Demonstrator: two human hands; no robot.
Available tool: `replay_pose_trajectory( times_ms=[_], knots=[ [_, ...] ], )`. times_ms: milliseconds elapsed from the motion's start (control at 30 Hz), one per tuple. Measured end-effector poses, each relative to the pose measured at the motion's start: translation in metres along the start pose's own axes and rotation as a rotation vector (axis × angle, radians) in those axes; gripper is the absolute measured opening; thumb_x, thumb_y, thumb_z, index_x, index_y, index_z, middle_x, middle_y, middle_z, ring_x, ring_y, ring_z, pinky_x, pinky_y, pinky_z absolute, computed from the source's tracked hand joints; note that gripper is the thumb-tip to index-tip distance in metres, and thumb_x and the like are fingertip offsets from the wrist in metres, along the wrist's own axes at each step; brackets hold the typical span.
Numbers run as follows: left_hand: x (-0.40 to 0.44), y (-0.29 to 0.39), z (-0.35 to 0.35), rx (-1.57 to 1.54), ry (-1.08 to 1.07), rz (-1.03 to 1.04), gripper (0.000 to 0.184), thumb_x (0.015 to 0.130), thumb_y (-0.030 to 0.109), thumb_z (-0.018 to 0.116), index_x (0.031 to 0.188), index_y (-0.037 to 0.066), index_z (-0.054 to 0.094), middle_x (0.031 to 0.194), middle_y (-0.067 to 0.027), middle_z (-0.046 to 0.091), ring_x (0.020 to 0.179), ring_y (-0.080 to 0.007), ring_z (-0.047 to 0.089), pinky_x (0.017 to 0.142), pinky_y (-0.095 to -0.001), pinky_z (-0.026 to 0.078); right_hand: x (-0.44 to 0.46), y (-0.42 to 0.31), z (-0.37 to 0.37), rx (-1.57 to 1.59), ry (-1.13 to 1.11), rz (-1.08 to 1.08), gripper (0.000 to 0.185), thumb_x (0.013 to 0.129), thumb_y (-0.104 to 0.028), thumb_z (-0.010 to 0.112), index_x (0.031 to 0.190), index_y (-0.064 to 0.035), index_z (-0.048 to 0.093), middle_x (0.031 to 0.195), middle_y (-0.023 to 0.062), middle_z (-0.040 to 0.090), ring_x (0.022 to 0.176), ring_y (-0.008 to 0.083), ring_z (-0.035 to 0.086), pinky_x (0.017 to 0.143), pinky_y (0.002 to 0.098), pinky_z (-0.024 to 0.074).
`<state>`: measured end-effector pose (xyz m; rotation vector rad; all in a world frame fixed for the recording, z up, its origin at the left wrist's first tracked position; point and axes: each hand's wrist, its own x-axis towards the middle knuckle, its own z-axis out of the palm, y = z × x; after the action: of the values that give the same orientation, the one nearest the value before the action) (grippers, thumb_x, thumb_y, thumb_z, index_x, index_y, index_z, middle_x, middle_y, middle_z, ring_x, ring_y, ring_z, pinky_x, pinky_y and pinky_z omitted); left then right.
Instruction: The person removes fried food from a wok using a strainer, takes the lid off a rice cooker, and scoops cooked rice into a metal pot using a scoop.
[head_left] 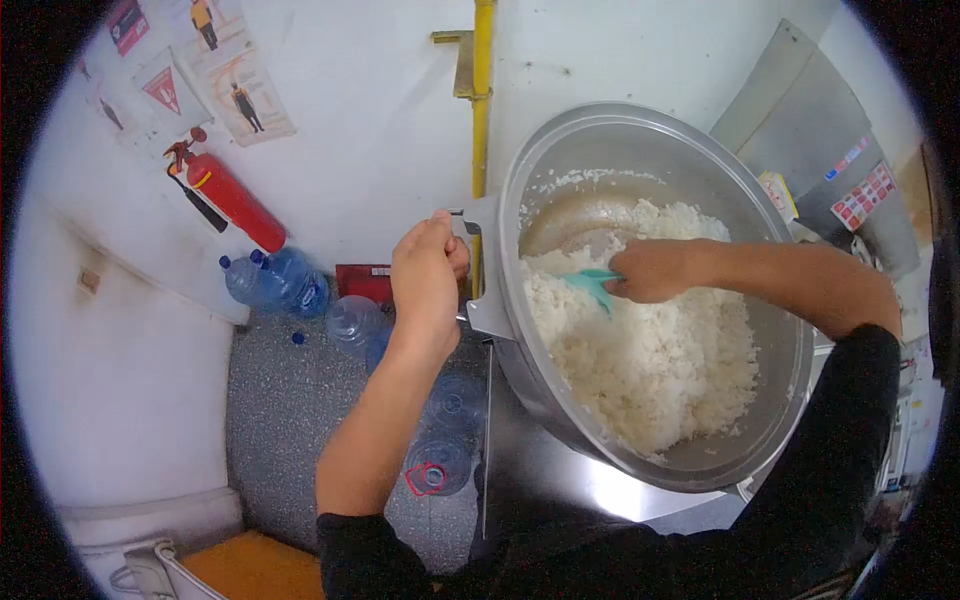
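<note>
A large grey metal pot (790,390) is tilted on a steel surface, with a mass of cooked white rice (660,350) inside. Part of the pot's inner bottom shows bare at the far side. My left hand (430,270) is wrapped round the pot's side handle (486,270). Inside the pot, my right hand (650,270) grips a turquoise scoop (592,286), whose blade is partly sunk in the rice. The fingers hide the scoop's grip.
Several large clear water bottles (440,460) stand on the speckled floor (290,410) to the left. A red fire extinguisher (235,200) hangs on the white wall. A yellow pipe (482,110) runs up behind the pot. A steel table (540,470) lies under the pot.
</note>
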<state>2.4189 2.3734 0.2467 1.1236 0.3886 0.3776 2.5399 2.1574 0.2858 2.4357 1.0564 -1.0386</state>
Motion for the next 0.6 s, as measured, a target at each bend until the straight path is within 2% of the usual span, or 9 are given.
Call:
replay_pose_trajectory(
  times_ms=[133,233,333,400,433,500,533,600],
  knots=[
    [0.003,-0.001,0.001,-0.023,-0.010,-0.002,0.029,0.091,0.023,0.045,0.065,0.012,0.036,0.054,0.0021,0.031,0.051,-0.0091,0.026,0.048,-0.0258,0.021,-0.007,0.000,0.003,0.037,-0.100,0.026,0.046,0.092,-0.033,0.041,0.089,0.0100,0.059,0.079,0.0269,0.060,0.076,0.0405,0.059,0.071,0.0465,0.0456],
    [0.005,-0.004,0.001,-0.055,-0.027,0.021,0.029,0.091,0.023,0.045,0.065,0.012,0.036,0.054,0.0026,0.031,0.050,-0.0088,0.026,0.047,-0.0254,0.021,-0.003,0.003,0.018,0.059,-0.157,-0.050,0.046,0.092,-0.033,0.041,0.091,0.0092,0.058,0.079,0.0264,0.060,0.075,0.0402,0.059,0.070,0.0464,0.0457],
    [0.003,-0.002,0.002,-0.025,-0.007,-0.006,0.029,0.091,0.023,0.045,0.066,0.012,0.036,0.053,0.0034,0.030,0.050,-0.0084,0.025,0.046,-0.0250,0.020,-0.003,0.001,0.019,0.088,-0.069,-0.053,0.042,0.091,-0.031,0.044,0.087,0.0079,0.058,0.077,0.0257,0.060,0.075,0.0405,0.058,0.070,0.0458,0.0456],
    [0.002,0.002,0.002,-0.026,-0.013,-0.006,0.030,0.091,0.022,0.045,0.065,0.012,0.035,0.053,0.0036,0.030,0.049,-0.0078,0.025,0.046,-0.0248,0.020,-0.002,0.006,0.028,0.103,0.065,-0.226,0.036,0.088,-0.027,0.047,0.081,0.0070,0.058,0.076,0.0253,0.059,0.071,0.0382,0.057,0.068,0.0446,0.0452],
    [0.001,0.002,0.002,-0.018,-0.019,-0.021,0.030,0.091,0.021,0.044,0.064,0.012,0.034,0.053,0.0039,0.030,0.048,-0.0072,0.025,0.046,-0.0246,0.020,-0.003,0.008,0.034,0.102,0.072,-0.226,0.036,0.088,-0.027,0.047,0.081,0.0070,0.058,0.076,0.0253,0.059,0.071,0.0382,0.057,0.068,0.0446,0.0452],
    [0.002,0.002,0.002,-0.018,-0.017,-0.023,0.029,0.091,0.023,0.045,0.066,0.012,0.036,0.053,0.0039,0.030,0.048,-0.0077,0.025,0.046,-0.0246,0.020,-0.007,0.011,0.040,0.118,0.141,-0.391,0.045,0.090,-0.034,0.044,0.078,0.0075,0.059,0.062,0.0187,0.059,0.050,0.0309,0.058,0.049,0.0402,0.0470],
    [0.001,0.001,0.001,-0.021,-0.011,-0.037,0.027,0.091,0.024,0.045,0.068,0.013,0.037,0.053,0.0039,0.030,0.048,-0.0082,0.025,0.045,-0.0247,0.020,-0.009,0.012,0.040,0.118,0.147,-0.395,0.045,0.090,-0.034,0.044,0.078,0.0075,0.059,0.062,0.0187,0.059,0.050,0.0309,0.058,0.049,0.0402,0.0470],
    [0.002,0.000,0.000,-0.031,-0.020,-0.044,0.027,0.091,0.024,0.045,0.068,0.013,0.037,0.053,0.0039,0.030,0.048,-0.0085,0.026,0.046,-0.0249,0.021,-0.016,0.014,0.039,0.355,-0.059,-0.224,0.038,0.086,-0.030,0.048,0.071,0.0036,0.056,0.055,0.0112,0.054,0.043,0.0217,0.052,0.041,0.0351,0.0416]
  ],
)
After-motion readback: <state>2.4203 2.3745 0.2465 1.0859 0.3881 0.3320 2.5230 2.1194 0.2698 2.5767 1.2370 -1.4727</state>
